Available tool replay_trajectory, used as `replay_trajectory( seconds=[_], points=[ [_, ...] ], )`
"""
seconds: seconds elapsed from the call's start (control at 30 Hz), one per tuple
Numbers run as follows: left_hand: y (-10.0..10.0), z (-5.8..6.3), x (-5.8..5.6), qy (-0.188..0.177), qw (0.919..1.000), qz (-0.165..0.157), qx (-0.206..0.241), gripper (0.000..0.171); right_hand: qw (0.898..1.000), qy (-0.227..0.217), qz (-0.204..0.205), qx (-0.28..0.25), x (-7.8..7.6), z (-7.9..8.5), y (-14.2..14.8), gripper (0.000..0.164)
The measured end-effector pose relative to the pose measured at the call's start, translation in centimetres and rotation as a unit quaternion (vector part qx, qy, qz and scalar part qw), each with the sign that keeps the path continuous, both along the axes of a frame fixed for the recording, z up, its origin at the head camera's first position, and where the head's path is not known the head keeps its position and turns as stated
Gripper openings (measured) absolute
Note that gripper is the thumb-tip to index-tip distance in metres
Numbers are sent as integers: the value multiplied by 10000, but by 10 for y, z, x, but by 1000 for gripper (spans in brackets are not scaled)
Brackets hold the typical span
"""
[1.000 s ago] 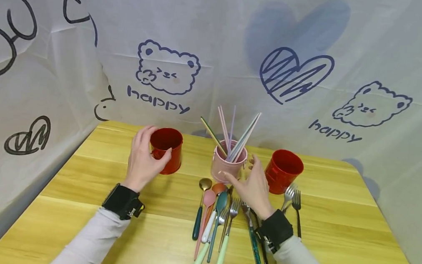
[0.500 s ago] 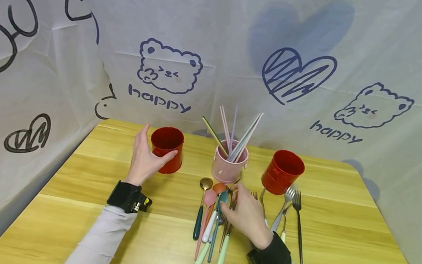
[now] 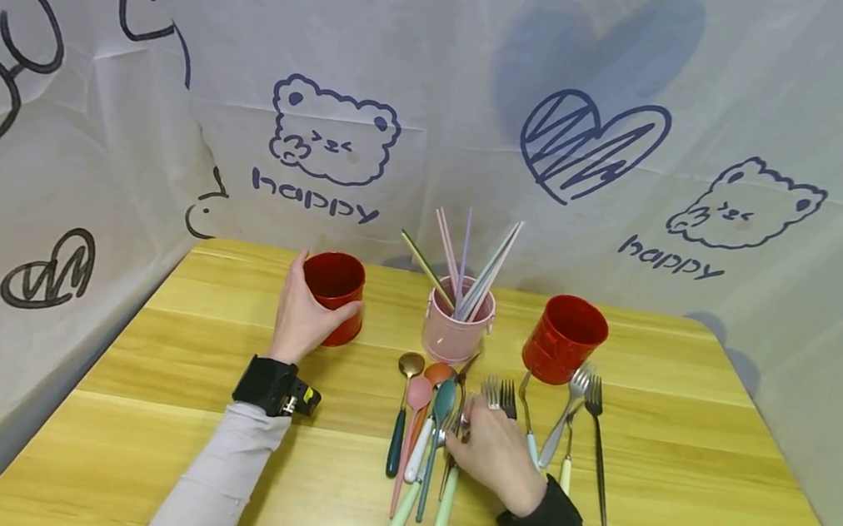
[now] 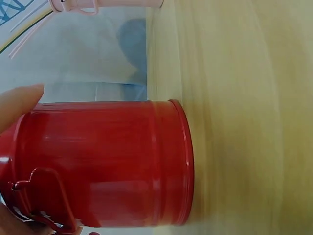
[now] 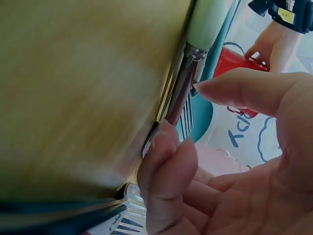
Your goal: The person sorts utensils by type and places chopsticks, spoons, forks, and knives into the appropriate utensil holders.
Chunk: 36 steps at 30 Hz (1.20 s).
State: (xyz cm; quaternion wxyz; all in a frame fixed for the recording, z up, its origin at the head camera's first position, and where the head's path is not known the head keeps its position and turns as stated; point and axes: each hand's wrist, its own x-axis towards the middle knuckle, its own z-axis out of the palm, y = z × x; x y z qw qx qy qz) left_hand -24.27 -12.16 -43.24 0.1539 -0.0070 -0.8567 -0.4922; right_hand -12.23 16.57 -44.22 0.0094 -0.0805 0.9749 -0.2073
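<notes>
My left hand [image 3: 312,312] holds the left red metal bucket [image 3: 341,323], thumb across its front and fingers at its far side. In the left wrist view this bucket [image 4: 107,161] stands upright on the table, its small wire handle beside the fingers. My right hand [image 3: 499,449] is low over the cutlery in the middle, its fingers bent and the thumb apart from them. The right wrist view shows the metal neck of a pale-green-handled utensil [image 5: 208,24] between thumb and fingers, fingertips right at it. A teal spoon [image 3: 444,399] and a pink spoon [image 3: 419,395] lie just left.
A pink bucket [image 3: 452,341] with several straws stands at the back middle, and a second red bucket [image 3: 563,342] to its right. More forks [image 3: 596,412] lie on the right. A gold spoon [image 3: 411,366] lies at the pile's left. A printed cloth hangs behind the table.
My right hand has moved from beside the pink bucket down toward me, over the cutlery. My left hand has shifted slightly right and closed in around the red bucket.
</notes>
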Motion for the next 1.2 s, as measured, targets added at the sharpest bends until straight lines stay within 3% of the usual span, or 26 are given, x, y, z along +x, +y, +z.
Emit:
replay_trajectory(
  seconds=[0.17, 0.33, 0.67, 1.2],
  points=[
    [-2, 0, -1, -216, 9992, 154, 282, 107, 9996, -277, -110, 17, 1, -2, -2, 38],
    [-2, -1, 1, -193, 9990, 243, 327, 98, 9989, -457, -121, -4, 0, -2, -3, 49],
    [0, -2, 9, -79, 9996, 131, 226, 92, 9954, -946, -144, 17, -4, -1, 1, 45],
    [4, 0, 19, -230, 9993, -229, 157, 94, 9855, -1587, 8, -605, -8, 7, 8, 36]
  ],
)
